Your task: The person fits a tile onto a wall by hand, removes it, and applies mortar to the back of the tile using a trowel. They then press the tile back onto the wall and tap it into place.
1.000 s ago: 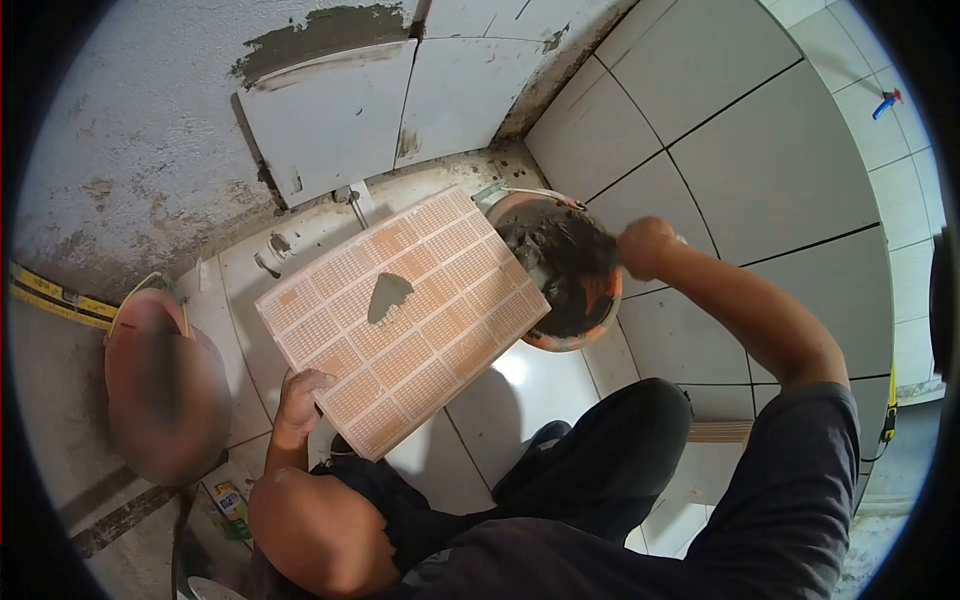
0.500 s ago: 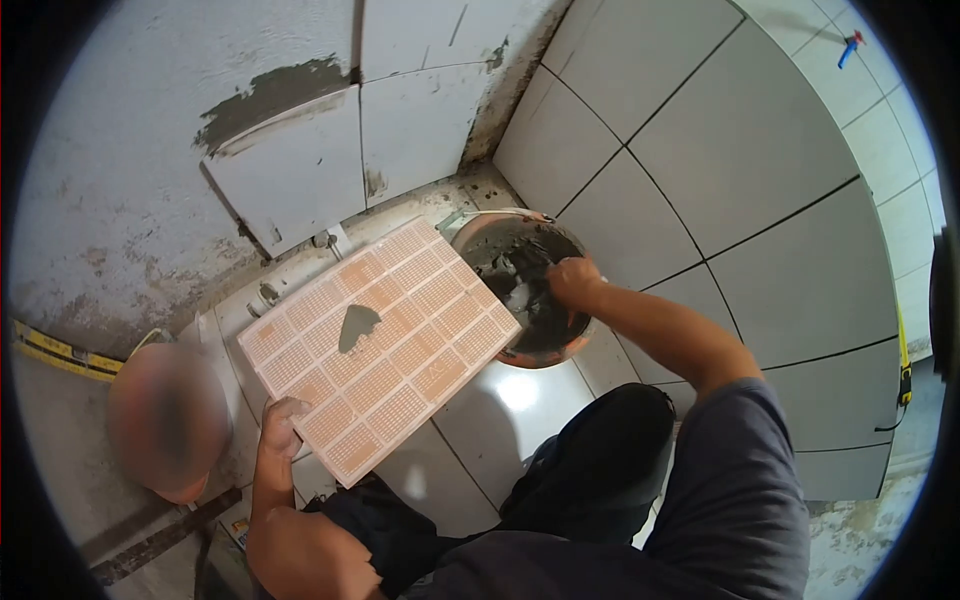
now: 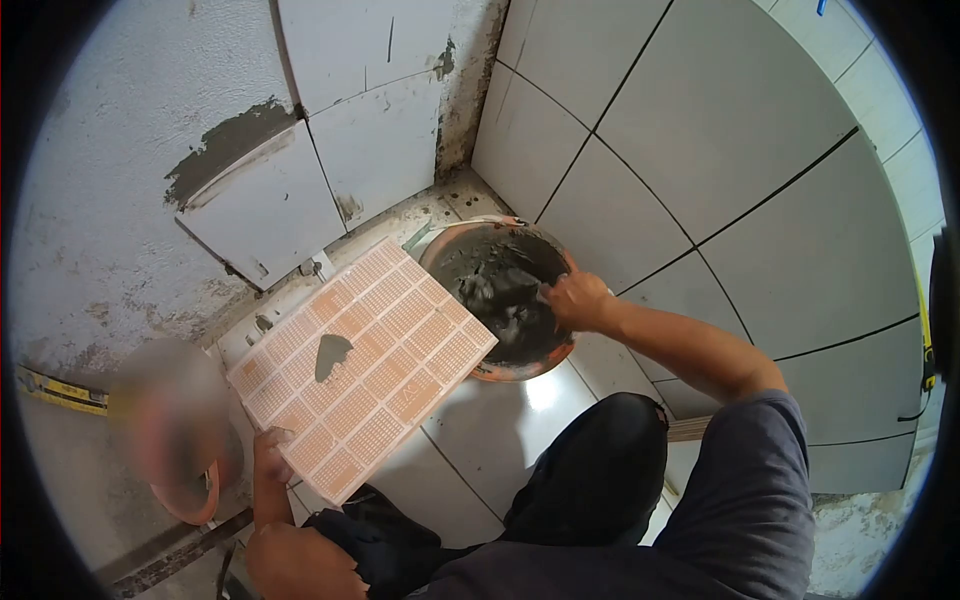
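Observation:
My left hand (image 3: 270, 455) grips the near-left corner of a large tile (image 3: 400, 355), its orange ribbed back facing up and tilted. One dab of grey mortar (image 3: 333, 355) sticks to that back, left of its middle. My right hand (image 3: 582, 302) is closed at the right side of an orange bucket (image 3: 562, 352) of wet grey mortar (image 3: 490, 245). It holds what looks like a trowel (image 3: 546, 292), whose blade is mostly lost among the mortar. The tile's far-right corner overlaps the bucket's near-left rim.
Light tiles (image 3: 385, 150) cover part of the rough left wall, with smeared mortar (image 3: 225, 150) above one. Large grey tiles (image 3: 640, 220) line the right wall. A second orange bucket (image 3: 205, 495), partly blurred, and a yellow level (image 3: 65, 390) are at left. My bent knee (image 3: 620, 430) is near the bucket.
The view has shifted, so the bucket and tile appear further left. My right hand stays at the bucket, now nearer its right rim. The left hand keeps its hold on the tile.

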A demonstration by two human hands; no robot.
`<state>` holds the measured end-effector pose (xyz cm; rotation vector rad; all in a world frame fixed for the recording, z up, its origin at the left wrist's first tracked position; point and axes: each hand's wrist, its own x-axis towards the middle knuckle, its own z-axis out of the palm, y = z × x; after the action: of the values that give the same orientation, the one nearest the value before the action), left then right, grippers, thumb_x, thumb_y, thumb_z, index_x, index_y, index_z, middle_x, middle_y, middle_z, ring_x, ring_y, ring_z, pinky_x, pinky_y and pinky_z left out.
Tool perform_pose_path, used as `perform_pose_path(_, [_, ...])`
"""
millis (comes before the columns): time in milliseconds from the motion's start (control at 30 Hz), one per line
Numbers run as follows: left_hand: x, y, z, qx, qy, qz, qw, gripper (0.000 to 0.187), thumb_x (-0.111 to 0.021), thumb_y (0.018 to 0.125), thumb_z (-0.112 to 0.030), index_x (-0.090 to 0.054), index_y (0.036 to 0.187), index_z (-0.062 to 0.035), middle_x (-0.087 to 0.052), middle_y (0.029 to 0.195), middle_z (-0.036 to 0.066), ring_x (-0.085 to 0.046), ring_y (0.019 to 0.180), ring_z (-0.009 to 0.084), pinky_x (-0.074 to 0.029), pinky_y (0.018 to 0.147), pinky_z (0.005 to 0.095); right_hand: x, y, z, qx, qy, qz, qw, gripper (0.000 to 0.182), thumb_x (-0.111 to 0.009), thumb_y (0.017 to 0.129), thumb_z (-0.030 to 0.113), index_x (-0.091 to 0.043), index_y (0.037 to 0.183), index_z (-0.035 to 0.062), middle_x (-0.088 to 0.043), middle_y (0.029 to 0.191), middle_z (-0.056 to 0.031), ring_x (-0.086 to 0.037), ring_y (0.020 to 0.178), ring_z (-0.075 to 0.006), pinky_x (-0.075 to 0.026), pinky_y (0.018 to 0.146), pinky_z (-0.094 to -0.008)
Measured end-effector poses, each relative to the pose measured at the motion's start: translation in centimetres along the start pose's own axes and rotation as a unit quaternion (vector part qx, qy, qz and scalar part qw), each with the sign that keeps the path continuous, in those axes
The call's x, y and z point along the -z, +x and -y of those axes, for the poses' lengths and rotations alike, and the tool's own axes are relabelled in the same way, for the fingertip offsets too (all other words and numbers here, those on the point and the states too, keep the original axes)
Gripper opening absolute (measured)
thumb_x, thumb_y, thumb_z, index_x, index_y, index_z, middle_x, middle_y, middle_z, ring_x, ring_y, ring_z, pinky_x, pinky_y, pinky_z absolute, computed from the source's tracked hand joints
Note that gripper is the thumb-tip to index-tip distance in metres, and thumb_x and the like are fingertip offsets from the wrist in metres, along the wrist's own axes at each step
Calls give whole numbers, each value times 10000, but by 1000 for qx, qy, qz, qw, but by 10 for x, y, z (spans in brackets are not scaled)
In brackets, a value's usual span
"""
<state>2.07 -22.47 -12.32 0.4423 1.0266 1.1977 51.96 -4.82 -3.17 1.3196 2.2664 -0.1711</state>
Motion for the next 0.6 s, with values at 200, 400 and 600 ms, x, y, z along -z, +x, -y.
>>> perform_pose_path(200, [-21,-3,-10,15,46,-35,998,616,-588,654,-83,-396,1192,149,-562,1049,231,-622,880,328,-555,744,387,-53,74,-19,-14,-20,-60,998,227,-502,799,204,-704,836,106,-682,818,-123,-664,819,-272,-513,657,-394])
perform_pose_path(400, [-3,2,-5,40,26,-33,998,598,-599,654,-74,-410,1171,158,-564,1036,234,-637,814,326,-565,701,376,-55,71,-14,5,-43,-56,997,224,-505,790,193,-710,796,102,-684,810,-111,-668,795,-263,-521,656,-379])
perform_pose_path(600, [7,3,-3,41,29,-37,998,636,-599,650,-87,-391,1206,141,-551,1072,231,-620,879,329,-554,737,378,-43,56,-8,19,-17,31,999,261,-490,810,202,-697,916,84,-679,929,-123,-662,869,-249,-523,721,-361])
